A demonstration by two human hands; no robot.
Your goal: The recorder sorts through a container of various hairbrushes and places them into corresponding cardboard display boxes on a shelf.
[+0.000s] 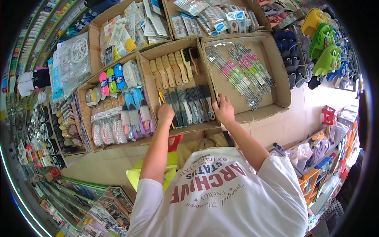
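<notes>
Before me is a cardboard tray (177, 131) of brushes. Wooden-handled brushes (168, 69) lie side by side across its upper half, and dark and grey hairbrushes (194, 103) across its lower half. My left hand (165, 113) is closed around a yellow-orange handle (162, 97) at the tray's lower left; the rest of that item is partly hidden. My right hand (223, 110) rests at the wall between this tray and the right one, thumb near the rightmost hairbrush; whether it grips the wall cannot be told. Metal skewers or racks in packaging (242, 72) lie in the right tray (266, 112).
A box of pink-white scrub brushes (106, 133) and shoe brushes adjoins on the left. Boxes of packaged goods (213, 17) stand behind. Green and yellow slippers (322, 44) hang at the right. A yellow-green plastic stool or bin (137, 174) is beside my body.
</notes>
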